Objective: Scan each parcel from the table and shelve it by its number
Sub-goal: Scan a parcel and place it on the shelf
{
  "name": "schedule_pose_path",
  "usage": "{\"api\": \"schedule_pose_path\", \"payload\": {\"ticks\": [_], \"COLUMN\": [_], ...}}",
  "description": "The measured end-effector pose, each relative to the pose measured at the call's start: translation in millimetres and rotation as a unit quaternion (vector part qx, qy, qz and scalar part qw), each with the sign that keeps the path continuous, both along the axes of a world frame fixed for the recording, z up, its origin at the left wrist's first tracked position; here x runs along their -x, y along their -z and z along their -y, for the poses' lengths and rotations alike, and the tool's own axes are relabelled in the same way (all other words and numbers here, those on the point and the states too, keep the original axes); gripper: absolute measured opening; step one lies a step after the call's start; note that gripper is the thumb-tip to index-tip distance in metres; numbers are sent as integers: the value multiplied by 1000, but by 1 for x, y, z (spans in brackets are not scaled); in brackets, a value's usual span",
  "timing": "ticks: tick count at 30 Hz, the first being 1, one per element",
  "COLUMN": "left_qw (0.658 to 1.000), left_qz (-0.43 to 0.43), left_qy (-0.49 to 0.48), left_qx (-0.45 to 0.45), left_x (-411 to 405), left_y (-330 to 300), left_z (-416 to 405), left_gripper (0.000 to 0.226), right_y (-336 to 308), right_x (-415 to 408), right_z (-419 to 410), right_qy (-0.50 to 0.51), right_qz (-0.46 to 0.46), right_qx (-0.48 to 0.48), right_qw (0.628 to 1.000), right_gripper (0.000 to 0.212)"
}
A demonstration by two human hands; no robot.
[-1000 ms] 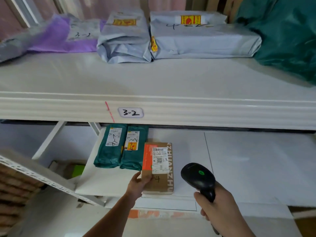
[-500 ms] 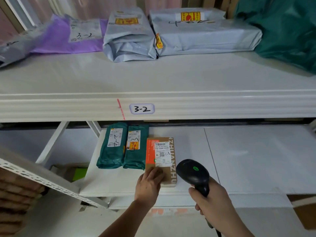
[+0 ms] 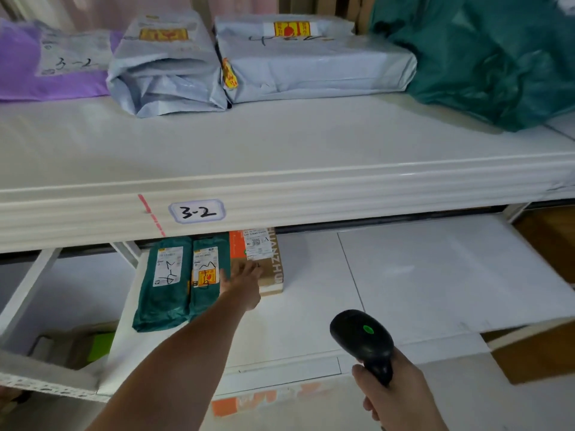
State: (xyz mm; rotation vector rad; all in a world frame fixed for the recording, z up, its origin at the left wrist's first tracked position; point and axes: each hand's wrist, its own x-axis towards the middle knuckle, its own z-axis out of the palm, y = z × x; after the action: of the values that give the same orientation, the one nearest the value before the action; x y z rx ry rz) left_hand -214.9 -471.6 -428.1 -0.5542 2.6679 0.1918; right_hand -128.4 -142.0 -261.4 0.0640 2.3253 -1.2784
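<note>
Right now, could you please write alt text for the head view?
A left hand presses flat on a cardboard parcel on the lower shelf, beside two green mailers. The right hand grips a black scanner; the shelf above is labelled 3-2.

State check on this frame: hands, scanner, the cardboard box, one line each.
left hand: fingers extended, resting on the box's near end
right hand: grips the scanner handle
scanner: held upright, green light on
cardboard box: flat on lower shelf, beside two green parcels
</note>
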Motion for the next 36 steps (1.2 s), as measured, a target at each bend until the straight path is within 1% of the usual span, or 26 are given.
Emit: {"api": "schedule_pose_path", "payload": {"ticks": [4, 6, 7, 10, 13, 19, 25, 30, 33, 36], "left_qw": [999, 998, 998, 991, 976, 938, 888, 851, 831, 816], "left_qz": [27, 36, 22, -45, -72, -79, -122, -158, -165, -168], "left_qy": [-14, 11, 32, 124, 201, 331, 433, 488, 513, 535], "left_qx": [27, 55, 53, 3, -32, -64, -93, -113, -137, -139], "left_x": [9, 9, 12, 26, 48, 109, 158, 176, 182, 192], "left_y": [-5, -15, -21, -41, -58, -113, -173, -217, -225, -227], "left_z": [-12, -31, -44, -95, -161, -308, -474, -606, -668, -720], "left_gripper": [92, 97, 96, 91, 91, 91, 87, 84, 83, 82], "right_y": [-5, -9, -11, -20, -32, -69, -114, -142, -148, -154], "right_x": [2, 5, 8, 17, 27, 44, 50, 48, 43, 42], "right_z": [-16, -29, -36, -61, -94, -188, -307, -405, -455, -494], "right_qy": [29, 38, 45, 68, 106, 183, 280, 354, 383, 404], "right_qz": [-7, -25, -33, -43, -51, -91, -154, -210, -225, -238], "right_qx": [7, 11, 13, 22, 35, 32, 10, -38, -43, -48], "right_qw": [1000, 999, 998, 997, 992, 978, 948, 911, 895, 882], "right_gripper": [16, 14, 12, 9, 8, 8, 11, 8, 6, 11]}}
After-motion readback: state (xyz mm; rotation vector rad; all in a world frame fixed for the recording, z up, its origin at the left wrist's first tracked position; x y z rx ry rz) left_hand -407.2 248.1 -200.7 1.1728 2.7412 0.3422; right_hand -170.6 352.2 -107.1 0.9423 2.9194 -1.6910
